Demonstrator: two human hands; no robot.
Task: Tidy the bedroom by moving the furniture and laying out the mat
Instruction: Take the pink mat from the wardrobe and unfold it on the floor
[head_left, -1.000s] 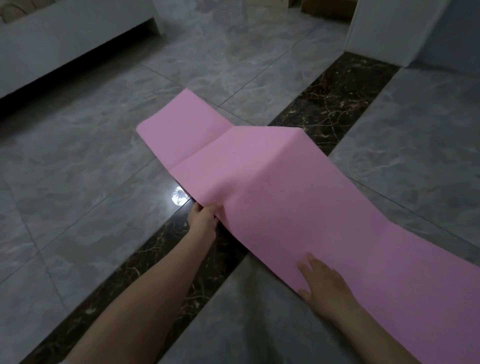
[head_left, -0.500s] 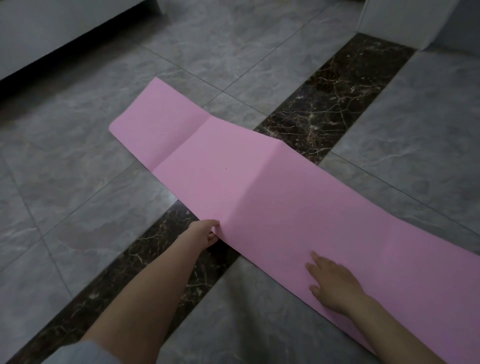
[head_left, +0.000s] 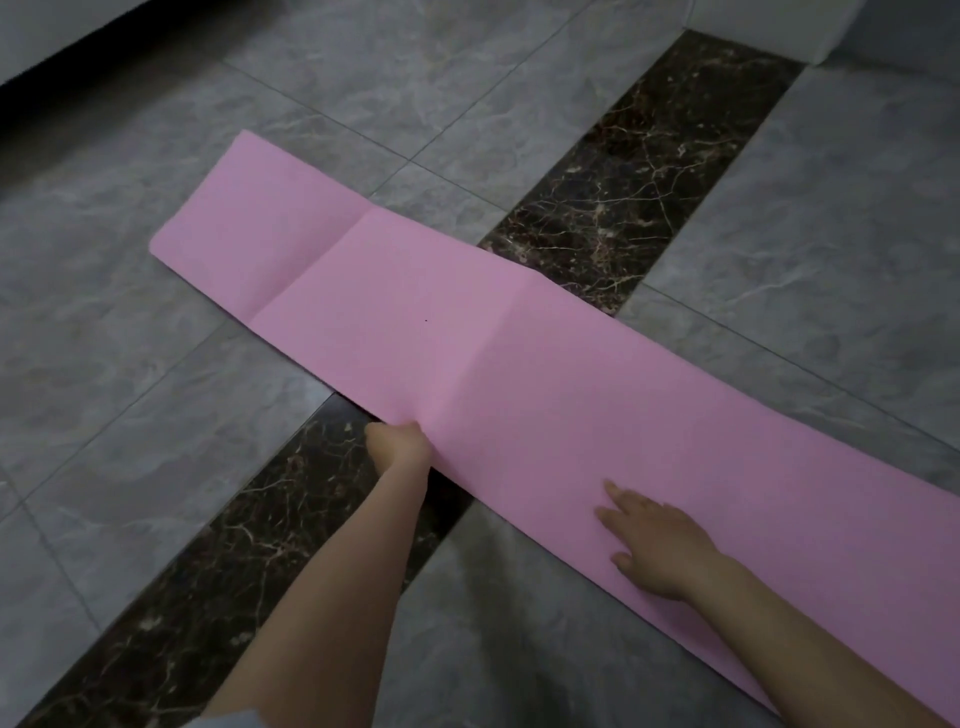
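While pinched at its near edge in the left hand's (head_left: 400, 447) grip, pink mat (head_left: 467, 332) flat under the open-fingered right hand (head_left: 657, 545).

Both forearms bare to the elbow. Pale light-blue sleeve (head_left: 228, 719) edge visible on left upper arm. No gloves.

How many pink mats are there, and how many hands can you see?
Pink mat: 1
Hands: 2, the left hand gripping the mat's near edge and the right hand lying flat on it
Total: 3
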